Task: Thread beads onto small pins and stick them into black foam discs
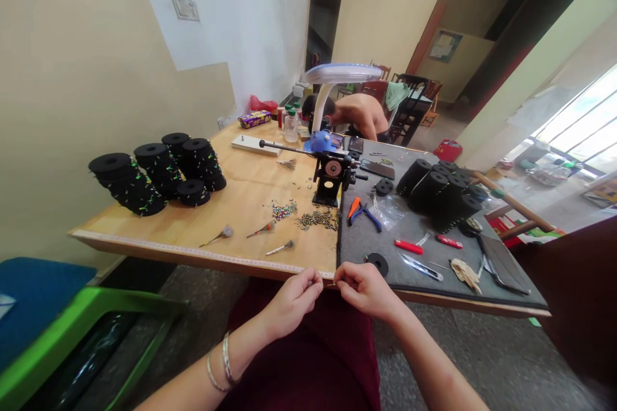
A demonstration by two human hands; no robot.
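Note:
My left hand [292,300] and my right hand [365,289] meet at the front edge of the wooden table [241,205], fingers pinched together. Between them runs something very thin, a thread or wire that I cannot make out. Two bangles sit on my left wrist. Just beyond my right hand lies a small black disc [377,263] on the grey mat [414,231]. A black winding tool [331,178] stands upright in the table's middle.
Stacks of black spools [154,173] stand at the left, more spools [441,189] at the right. Beads, small feathered pieces, pliers [362,212], red cutters [409,246] and a knife lie about. A lamp [337,77] and a bent-over person [361,114] are at the far end. A green chair [72,340] stands left.

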